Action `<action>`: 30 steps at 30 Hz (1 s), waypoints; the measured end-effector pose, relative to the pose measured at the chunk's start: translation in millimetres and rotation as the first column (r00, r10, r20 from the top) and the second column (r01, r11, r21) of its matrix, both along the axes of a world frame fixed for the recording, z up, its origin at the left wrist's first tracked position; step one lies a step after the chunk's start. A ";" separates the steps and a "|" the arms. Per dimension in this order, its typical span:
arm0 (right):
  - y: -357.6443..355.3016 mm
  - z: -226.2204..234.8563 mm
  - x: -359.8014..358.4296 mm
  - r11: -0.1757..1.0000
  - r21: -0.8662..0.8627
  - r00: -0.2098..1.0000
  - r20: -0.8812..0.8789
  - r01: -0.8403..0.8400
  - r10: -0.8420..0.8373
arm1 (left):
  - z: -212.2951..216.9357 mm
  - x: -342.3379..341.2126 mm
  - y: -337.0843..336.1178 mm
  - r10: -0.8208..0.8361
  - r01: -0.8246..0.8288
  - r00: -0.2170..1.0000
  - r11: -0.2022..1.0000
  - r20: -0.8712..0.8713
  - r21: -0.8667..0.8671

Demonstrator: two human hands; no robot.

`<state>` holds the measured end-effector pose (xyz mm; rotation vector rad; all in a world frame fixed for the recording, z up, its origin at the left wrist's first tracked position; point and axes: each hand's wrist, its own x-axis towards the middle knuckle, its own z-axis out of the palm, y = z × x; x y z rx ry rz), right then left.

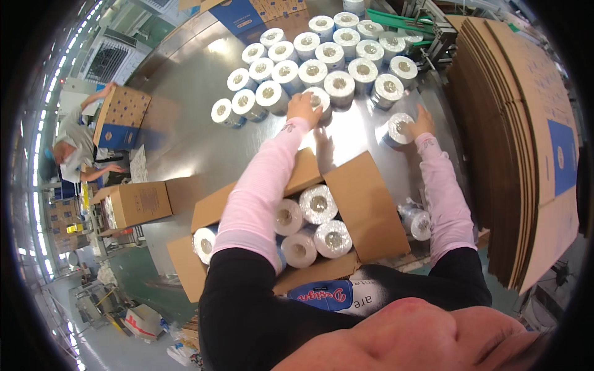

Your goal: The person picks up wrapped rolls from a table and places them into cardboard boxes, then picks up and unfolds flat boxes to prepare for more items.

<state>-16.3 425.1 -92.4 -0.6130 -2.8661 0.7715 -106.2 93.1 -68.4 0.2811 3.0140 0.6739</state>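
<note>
My left hand [303, 110] is closed on a white paper roll [320, 99] in clear film, at the near edge of a cluster of upright rolls. To the right, my right hand [422, 123] grips the right side of another wrapped paper roll [397, 130], standing apart from the cluster; part of its fingers is hidden. Right in front of me is an open cardboard box [366, 201] with its flaps spread. Several wrapped rolls [318, 204] stand inside it, and my left forearm covers part of them.
A lone roll [421, 225] lies beside the box, near my right forearm. Flattened cartons [501, 148] are stacked on the right. Green guide rails [402, 21] stand at the far end of the metal table [185, 80]. On the left, a co-worker [74, 145] handles a printed box [124, 111].
</note>
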 end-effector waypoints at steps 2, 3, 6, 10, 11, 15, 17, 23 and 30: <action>43.6 -72.1 -11.0 0.942 -0.337 0.997 0.078 0.002 0.025 | -10.9 -36.7 43.5 0.235 -0.235 0.964 0.972 0.124 -0.012; 40.4 -83.7 -19.5 0.869 -0.495 0.991 0.110 -0.016 0.081 | -22.1 -50.5 40.6 0.319 -0.314 0.928 0.948 0.192 -0.054; 25.4 -46.8 -50.2 0.935 -0.223 0.863 0.369 -0.277 0.344 | -31.3 -75.4 20.6 0.111 0.003 0.954 0.926 0.278 -0.377; -10.6 -5.8 -74.9 0.832 0.040 0.812 0.246 -0.554 0.529 | -51.7 -84.3 -25.2 0.170 -0.109 0.917 0.977 0.360 -0.184; -23.1 -9.5 -84.0 0.811 0.094 0.809 0.199 -0.578 0.553 | -64.0 -83.4 -51.5 0.122 -0.047 0.912 0.980 0.392 -0.194; -30.7 -29.4 -114.4 0.799 0.260 0.823 0.358 -0.542 0.442 | -38.3 -66.1 -16.4 -0.087 0.346 0.780 0.885 0.620 -0.311; -36.9 -23.2 -126.5 0.786 0.296 0.798 0.473 -0.542 0.373 | -29.9 -35.4 3.6 -0.375 0.548 0.817 0.741 0.437 -0.389; -40.3 -35.9 -126.5 0.801 0.347 0.852 0.390 -0.487 0.350 | -32.0 -5.5 38.5 -0.639 0.655 0.745 0.648 0.191 -0.388; -90.7 -38.2 -2.2 0.922 0.202 0.912 0.321 -0.330 0.256 | -39.9 6.6 28.2 -0.560 0.571 0.807 0.661 0.187 -0.487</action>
